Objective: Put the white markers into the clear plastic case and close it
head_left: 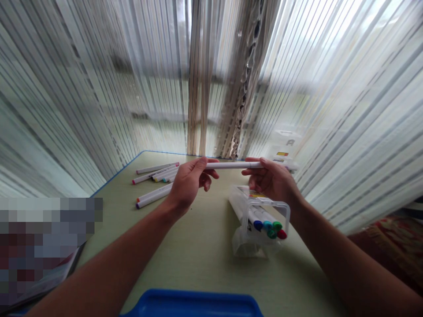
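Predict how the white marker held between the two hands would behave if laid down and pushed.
Probably stiff: the white marker runs straight between the left hand and right hand. Likely light, being so slim. Its smooth-looking barrel might slide or roll, though its cross-section is unclear.

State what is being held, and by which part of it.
A white marker, held roughly level: the left hand grips it toward its left end, the right hand toward its right end.

One held marker [231, 165], one clear case [237, 246], five markers [257, 225] visible inside
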The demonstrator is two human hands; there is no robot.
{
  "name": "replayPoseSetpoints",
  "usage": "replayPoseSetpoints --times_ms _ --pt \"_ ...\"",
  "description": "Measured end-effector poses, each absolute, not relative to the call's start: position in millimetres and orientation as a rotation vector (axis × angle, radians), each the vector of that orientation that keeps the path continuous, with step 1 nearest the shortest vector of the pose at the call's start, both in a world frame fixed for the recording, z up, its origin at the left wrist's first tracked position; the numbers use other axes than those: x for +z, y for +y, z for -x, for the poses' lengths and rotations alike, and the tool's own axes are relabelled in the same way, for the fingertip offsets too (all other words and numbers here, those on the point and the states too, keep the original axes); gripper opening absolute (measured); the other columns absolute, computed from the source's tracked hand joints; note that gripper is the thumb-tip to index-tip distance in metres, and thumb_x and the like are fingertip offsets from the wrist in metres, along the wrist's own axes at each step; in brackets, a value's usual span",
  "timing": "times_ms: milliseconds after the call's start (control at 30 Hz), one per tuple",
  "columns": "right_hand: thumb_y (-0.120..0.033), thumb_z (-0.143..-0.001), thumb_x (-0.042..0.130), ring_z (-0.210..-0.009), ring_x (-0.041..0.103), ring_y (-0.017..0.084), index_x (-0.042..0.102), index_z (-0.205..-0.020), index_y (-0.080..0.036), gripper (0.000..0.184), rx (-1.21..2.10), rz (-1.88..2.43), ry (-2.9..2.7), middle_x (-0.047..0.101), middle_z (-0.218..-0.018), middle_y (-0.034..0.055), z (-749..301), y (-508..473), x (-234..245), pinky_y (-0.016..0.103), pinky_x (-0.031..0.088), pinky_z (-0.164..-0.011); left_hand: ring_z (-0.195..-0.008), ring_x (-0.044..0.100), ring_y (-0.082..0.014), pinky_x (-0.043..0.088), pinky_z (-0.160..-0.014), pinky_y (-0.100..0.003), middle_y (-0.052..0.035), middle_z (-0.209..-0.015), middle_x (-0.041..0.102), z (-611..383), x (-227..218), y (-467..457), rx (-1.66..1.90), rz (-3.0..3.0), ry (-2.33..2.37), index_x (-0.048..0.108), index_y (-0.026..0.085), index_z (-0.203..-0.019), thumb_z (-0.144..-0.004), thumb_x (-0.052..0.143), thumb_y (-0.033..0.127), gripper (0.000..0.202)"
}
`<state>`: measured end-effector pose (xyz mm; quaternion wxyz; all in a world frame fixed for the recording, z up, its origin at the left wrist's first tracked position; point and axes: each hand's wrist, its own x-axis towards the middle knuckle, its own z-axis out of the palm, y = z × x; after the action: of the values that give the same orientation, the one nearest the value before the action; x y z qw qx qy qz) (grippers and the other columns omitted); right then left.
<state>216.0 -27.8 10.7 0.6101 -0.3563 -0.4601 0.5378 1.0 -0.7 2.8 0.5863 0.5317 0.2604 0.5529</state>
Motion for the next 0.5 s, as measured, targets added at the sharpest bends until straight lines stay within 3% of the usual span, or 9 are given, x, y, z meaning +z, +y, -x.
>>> replayPoseSetpoints --times_ms 500 --pt "-0.039 -0.087 0.062 -0.043 0.063 0.013 0.072 -0.099 -0.015 0.029 1.248 0.837 -1.063 0.078 -0.075 0.0084 -216.3 -27.7 11.1 0.021 0.037 -0.035 -0.044 0.05 -0.0079 0.038 -0.044 -0.022 -0.0054 -0.067 0.068 -0.9 1.8 -1.9 1.281 -1.24 0.605 0.07 0.008 -0.101 -0.092 0.06 0.04 0.035"
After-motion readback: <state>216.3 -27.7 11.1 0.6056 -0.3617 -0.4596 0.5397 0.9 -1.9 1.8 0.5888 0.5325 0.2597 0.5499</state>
